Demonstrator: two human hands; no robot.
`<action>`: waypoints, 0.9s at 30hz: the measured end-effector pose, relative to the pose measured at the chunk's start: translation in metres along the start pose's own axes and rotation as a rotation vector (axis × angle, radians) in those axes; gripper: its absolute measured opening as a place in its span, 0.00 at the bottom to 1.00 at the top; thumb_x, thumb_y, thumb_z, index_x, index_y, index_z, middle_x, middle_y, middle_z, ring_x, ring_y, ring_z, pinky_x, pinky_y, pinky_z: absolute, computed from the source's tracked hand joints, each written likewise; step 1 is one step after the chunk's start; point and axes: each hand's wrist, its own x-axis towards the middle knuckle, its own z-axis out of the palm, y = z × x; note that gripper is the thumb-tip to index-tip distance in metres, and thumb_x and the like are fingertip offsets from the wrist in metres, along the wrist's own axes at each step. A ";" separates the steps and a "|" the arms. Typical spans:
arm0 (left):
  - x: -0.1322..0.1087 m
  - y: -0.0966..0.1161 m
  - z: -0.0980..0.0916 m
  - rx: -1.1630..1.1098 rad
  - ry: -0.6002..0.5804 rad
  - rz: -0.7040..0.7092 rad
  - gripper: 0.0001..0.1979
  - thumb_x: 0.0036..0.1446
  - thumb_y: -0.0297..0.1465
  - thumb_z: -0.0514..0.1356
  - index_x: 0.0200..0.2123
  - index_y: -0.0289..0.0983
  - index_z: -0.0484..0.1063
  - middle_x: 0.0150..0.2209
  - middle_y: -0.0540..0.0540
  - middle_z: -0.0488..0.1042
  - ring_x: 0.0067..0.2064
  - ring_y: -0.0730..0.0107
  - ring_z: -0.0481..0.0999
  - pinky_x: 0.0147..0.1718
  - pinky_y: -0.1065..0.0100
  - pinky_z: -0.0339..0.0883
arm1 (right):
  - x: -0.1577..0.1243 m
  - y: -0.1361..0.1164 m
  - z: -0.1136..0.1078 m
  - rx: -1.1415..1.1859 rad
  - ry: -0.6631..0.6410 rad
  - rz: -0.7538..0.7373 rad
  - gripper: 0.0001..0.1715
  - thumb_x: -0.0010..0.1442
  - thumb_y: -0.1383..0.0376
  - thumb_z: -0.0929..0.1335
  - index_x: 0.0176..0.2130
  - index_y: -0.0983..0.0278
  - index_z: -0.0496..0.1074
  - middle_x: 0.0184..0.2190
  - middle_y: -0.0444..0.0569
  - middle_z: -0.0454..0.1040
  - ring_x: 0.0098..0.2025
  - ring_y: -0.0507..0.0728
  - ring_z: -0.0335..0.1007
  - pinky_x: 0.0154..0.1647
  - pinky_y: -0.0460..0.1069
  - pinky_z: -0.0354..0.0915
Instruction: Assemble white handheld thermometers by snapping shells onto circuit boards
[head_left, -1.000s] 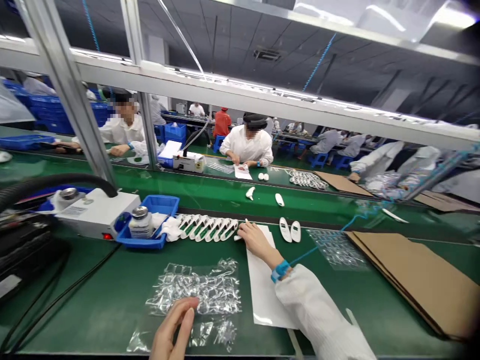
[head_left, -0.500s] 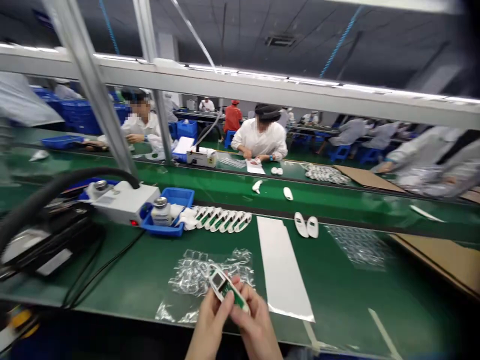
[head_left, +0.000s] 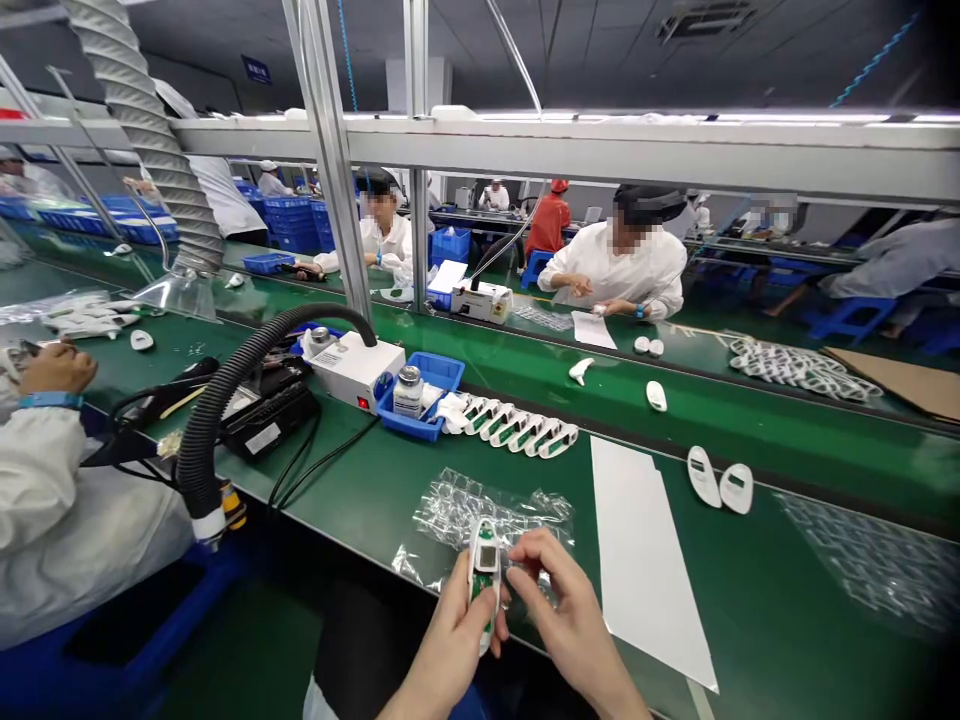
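Note:
My left hand (head_left: 456, 628) is wrapped round a white oval device housing (head_left: 496, 596), its thumb on the green circuit board inside. A small square screen sits in the upper part of the board. Just right of the housing is my right hand (head_left: 566, 605), thumb and forefinger a little apart, with nothing visible between them. Behind both hands lies a crumpled sheet of clear plastic film (head_left: 469, 505). Several similar white housings with green boards (head_left: 517, 425) stand in a slanted row farther back.
Long white paper (head_left: 645, 550) lies right of my hands, near two white shells (head_left: 703, 477). A blue tray (head_left: 442, 372) holds a metal-topped bottle. Left of it are a white box (head_left: 358, 370) and a black hose (head_left: 217, 380). A co-worker's sleeve (head_left: 37, 480) is at far left.
The view has swung left, bringing in a co-worker at the left edge. My right hand has come off the housing, which is now more upright in my left hand.

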 end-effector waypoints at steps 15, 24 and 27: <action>-0.010 -0.028 -0.022 0.275 -0.050 0.054 0.25 0.60 0.44 0.54 0.57 0.38 0.59 0.30 0.50 0.65 0.27 0.76 0.63 0.27 0.73 0.60 | -0.005 0.002 0.012 -0.022 -0.061 -0.115 0.12 0.68 0.65 0.59 0.32 0.64 0.64 0.33 0.47 0.64 0.37 0.52 0.61 0.39 0.46 0.58; -0.005 -0.020 -0.023 0.105 -0.008 -0.069 0.25 0.55 0.48 0.56 0.48 0.36 0.58 0.33 0.50 0.64 0.23 0.80 0.61 0.17 0.77 0.56 | 0.004 0.011 -0.007 -0.114 -0.023 -0.080 0.06 0.66 0.64 0.62 0.39 0.61 0.67 0.39 0.47 0.66 0.41 0.53 0.62 0.41 0.47 0.59; -0.005 -0.020 -0.017 0.126 -0.016 -0.061 0.28 0.57 0.47 0.55 0.53 0.36 0.55 0.25 0.55 0.61 0.20 0.81 0.56 0.16 0.77 0.53 | -0.001 0.008 0.010 -0.263 -0.108 -0.155 0.06 0.66 0.67 0.61 0.43 0.60 0.66 0.41 0.48 0.65 0.43 0.54 0.62 0.47 0.51 0.57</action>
